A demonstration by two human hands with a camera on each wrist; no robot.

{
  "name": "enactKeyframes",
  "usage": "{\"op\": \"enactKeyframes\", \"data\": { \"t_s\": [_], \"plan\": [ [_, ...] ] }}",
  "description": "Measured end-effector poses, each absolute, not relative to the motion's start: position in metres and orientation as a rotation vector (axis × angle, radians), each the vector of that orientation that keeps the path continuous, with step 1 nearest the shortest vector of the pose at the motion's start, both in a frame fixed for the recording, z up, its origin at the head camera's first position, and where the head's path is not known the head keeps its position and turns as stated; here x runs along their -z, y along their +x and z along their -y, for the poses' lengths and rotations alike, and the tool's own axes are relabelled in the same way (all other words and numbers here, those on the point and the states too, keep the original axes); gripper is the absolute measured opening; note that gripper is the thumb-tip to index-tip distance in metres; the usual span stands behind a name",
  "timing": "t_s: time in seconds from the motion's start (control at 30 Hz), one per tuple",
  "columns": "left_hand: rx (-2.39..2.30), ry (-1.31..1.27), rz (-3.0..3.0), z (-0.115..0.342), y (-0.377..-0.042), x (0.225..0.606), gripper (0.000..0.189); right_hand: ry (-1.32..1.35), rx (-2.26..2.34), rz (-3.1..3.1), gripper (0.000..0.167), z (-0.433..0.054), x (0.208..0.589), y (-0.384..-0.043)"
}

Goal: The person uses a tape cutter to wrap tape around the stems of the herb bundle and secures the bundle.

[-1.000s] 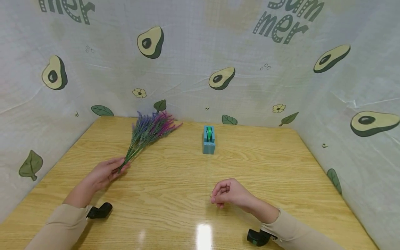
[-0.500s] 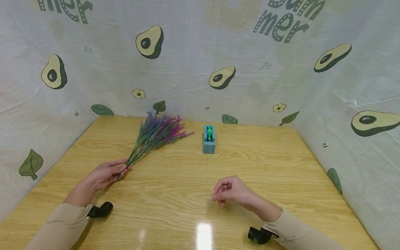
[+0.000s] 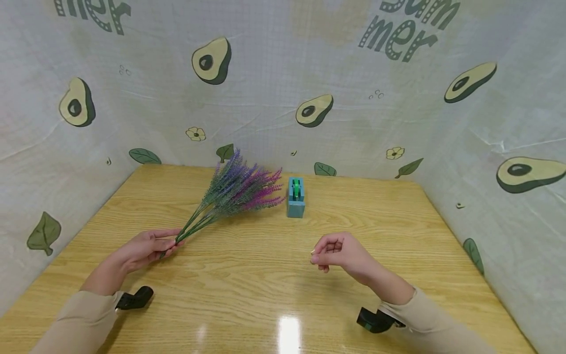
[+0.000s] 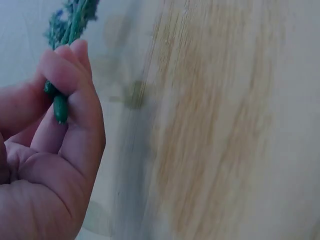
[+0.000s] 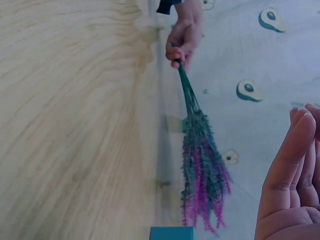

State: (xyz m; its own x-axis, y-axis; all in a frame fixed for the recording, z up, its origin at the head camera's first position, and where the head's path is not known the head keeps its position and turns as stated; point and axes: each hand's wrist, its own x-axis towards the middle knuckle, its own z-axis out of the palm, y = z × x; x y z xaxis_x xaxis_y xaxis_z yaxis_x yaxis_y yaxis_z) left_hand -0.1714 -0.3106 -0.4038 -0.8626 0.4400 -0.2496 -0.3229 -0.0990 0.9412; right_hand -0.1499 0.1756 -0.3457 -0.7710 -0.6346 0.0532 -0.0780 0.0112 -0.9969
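My left hand (image 3: 148, 248) pinches the green stems of a bunch of artificial lavender (image 3: 239, 189) between thumb and fingers. Its purple and magenta heads fan out toward the back of the table, the rightmost tips close to the tape dispenser. Stem ends (image 4: 60, 109) poke out below the fingers in the left wrist view. My right hand (image 3: 342, 255) hovers over the table's right half, fingers loosely bent, with the thumb near the index fingertip and no object visible there. A blue tape dispenser (image 3: 296, 209) with a green roll stands at the back middle, untouched.
The wooden table (image 3: 380, 211) is bounded at the back and sides by a pale cloth (image 3: 265, 59) printed with avocados and leaves. A black wrist camera (image 3: 134, 298) sits on my left sleeve, another camera (image 3: 375, 320) on the right.
The lavender heads have swung right toward the tape dispenser and spread wider, while my left hand keeps its hold. My right hand has moved slightly up and right.
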Motion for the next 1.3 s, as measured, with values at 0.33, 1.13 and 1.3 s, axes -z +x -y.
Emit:
{"op": "enactKeyframes", "data": {
  "t_s": [0.33, 1.13, 1.3],
  "plan": [
    [-1.872, 0.297, -1.676, 0.320, -0.167, 0.404, 0.032, -0.742, 1.906, -1.873, 0.014, -0.183, 0.325, -0.159],
    [-1.523, 0.571, -1.783, 0.276, -0.174, 0.402, 0.044, -0.700, 2.217, -1.533, 0.022, -0.191, 0.279, -0.192],
    [-1.495, 0.569, -1.793, 0.253, -0.178, 0.399, 0.043, -0.679, 2.262, -1.549, 0.020, -0.192, 0.269, -0.200]
  ]
}}
